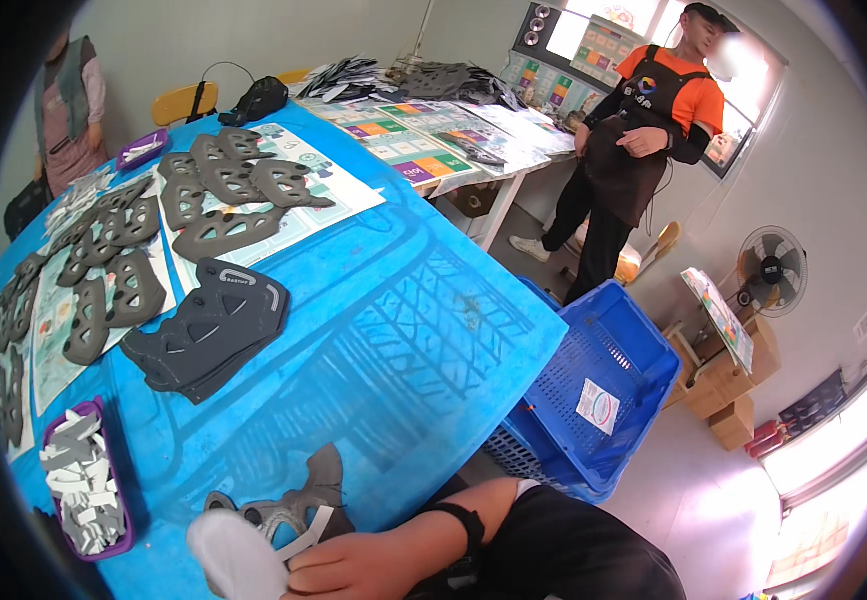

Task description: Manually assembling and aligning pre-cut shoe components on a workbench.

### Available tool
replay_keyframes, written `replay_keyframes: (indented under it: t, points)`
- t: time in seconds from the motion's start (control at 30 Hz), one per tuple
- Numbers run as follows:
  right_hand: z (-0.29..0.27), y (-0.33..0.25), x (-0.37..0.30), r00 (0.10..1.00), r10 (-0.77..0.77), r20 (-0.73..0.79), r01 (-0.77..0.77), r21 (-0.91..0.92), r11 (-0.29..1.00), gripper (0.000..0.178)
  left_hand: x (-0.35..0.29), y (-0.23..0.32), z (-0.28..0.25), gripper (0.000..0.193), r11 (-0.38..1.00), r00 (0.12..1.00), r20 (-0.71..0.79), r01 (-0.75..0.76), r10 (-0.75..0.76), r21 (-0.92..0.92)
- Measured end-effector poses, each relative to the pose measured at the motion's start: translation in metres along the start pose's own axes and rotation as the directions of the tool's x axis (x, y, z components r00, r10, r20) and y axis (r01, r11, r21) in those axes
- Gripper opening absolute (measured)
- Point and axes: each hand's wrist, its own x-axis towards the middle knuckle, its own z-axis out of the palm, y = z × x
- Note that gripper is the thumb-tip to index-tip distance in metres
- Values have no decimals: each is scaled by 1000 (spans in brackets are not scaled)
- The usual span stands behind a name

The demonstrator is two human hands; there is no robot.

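At the near table edge lies a dark grey cut-out piece (326, 480) with oval openings, partly covered by my hands. A narrow white strip (310, 532) slants across it. My right hand (364, 565), bare with a black band at the wrist, has its fingers curled closed beside the strip's lower end; what they hold is hidden. Left of it, a blurred white shape that looks like my gloved left hand (239, 555) covers the piece's near left part; its fingers cannot be made out.
A purple basket (124, 520) of white and grey strips stands at the left on the blue table (354, 400). Stacked dark panels (214, 325) and rows of grey cut-outs (229, 232) lie beyond. Blue crates (644, 350) adjoin the right edge. A person in orange (644, 120) stands behind; another is far left.
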Motion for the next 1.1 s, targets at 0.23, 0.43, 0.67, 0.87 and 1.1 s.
replay_keyframes:
  t: [0.23,0.43,0.67,0.87,1.1]
  points:
    - [-36,21,-5,964,263,51,-258,439,861,27,-15,15,-62,31,901,834,405,431,-374,-55]
    - [-19,8,-15,878,443,182,-462,570,680,30,4,49,-50,34,790,790,214,603,-574,-108]
    - [-31,22,-28,831,402,384,-526,778,344,30,-21,17,-29,52,786,888,-93,346,-451,-512]
    - [-35,34,-37,834,436,338,-550,578,603,30,4,-18,-23,77,880,908,-261,-191,326,435]
    - [-34,38,-51,820,369,437,-524,318,790,25,21,-11,-30,53,824,991,-45,-82,129,560]
